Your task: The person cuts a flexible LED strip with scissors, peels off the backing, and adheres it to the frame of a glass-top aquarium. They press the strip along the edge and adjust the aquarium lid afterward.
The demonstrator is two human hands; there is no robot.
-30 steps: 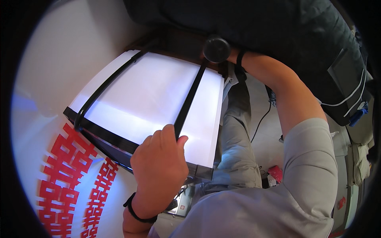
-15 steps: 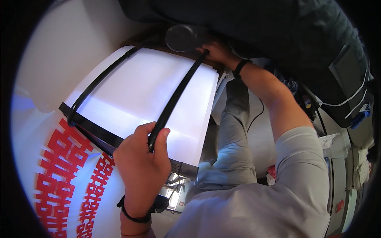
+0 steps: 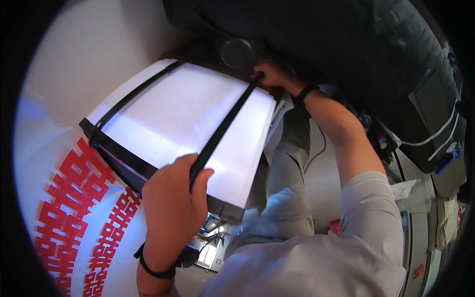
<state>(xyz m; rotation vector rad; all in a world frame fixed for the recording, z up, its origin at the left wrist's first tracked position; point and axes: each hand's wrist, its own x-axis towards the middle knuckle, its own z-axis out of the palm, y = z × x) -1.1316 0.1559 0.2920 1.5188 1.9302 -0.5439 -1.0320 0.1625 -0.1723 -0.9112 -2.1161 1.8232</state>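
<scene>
Beside a pale wall (image 3: 114, 34) with red cut-outs (image 3: 74, 173), the fingers of our left hand (image 3: 173, 205) grip the near end of a black bar (image 3: 225, 129), and those of our right hand (image 3: 273, 74) curl around its far end, dim in shadow. The bar runs slantwise over a bright white panel (image 3: 183, 111); farther out, we see a second black bar (image 3: 132, 94) along the panel's left and a dark disc (image 3: 236, 53) beyond its far edge.

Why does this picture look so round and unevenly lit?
Head view: the fisheye lens leaves a dark curved border, and the red cut-out decorations appear to curve near the rim; glare washes out the white panel, brightest near the left hand; the right hand sits in dimness beside the dark fabric, its finger details hard to make out.
</scene>
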